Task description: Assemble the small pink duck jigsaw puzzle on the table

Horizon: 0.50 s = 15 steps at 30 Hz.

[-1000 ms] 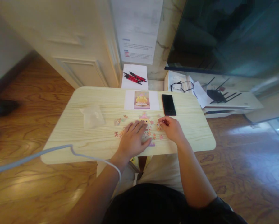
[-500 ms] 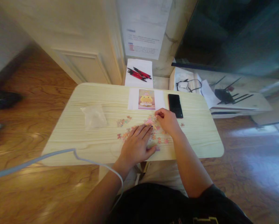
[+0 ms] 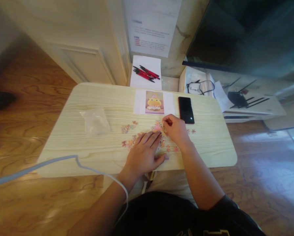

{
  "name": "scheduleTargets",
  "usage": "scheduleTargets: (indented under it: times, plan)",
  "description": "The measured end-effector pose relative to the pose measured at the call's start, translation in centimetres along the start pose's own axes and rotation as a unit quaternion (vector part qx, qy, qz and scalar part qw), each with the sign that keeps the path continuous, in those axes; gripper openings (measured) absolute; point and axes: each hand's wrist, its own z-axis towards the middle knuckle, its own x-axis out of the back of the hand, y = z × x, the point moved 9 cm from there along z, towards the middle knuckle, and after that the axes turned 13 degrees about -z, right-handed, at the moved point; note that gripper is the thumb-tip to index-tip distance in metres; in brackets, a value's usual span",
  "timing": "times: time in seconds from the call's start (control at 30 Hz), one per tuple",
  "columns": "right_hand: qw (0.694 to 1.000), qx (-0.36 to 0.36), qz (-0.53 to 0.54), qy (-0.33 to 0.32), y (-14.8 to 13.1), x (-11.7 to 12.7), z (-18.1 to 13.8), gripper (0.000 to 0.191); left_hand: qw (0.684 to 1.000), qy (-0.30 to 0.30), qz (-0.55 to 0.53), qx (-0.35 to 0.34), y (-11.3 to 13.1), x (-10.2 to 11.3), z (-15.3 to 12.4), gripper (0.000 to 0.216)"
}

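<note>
Small jigsaw puzzle pieces (image 3: 128, 127) lie scattered over the middle of the light wooden table (image 3: 63, 131), some in a loose pile. My left hand (image 3: 144, 152) rests flat across that pile, fingers stretched out, covering many pieces. Just right of its fingertips, a pinkish patch of puzzle (image 3: 157, 126) shows partly. My right hand (image 3: 175, 129) is at the patch's upper right edge, thumb and forefinger pinched on a puzzle piece that is mostly hidden. Beyond the hands lies a printed picture (image 3: 154, 102) of a yellow figure with a pink top, on white paper.
A black phone (image 3: 186, 109) lies right of the picture. A clear plastic bag (image 3: 96, 121) sits at the left. Red pens (image 3: 146, 73) rest on paper behind the table. A pale cable (image 3: 56, 160) crosses the front left to my left wrist. A router (image 3: 237, 99) stands at the right.
The view has shifted slightly. My right hand stays pinched near the same spot, its fingers moved only a little; my left hand remains flat on the pieces.
</note>
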Motion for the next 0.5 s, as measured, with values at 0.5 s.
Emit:
scheduleTargets:
  times: [0.5]
  plan:
    - [1.000, 0.013, -0.023, -0.007, 0.13, -0.34, 0.01, 0.009, 1.000, 0.002, 0.004, -0.001, 0.01, 0.07, 0.04, 0.070]
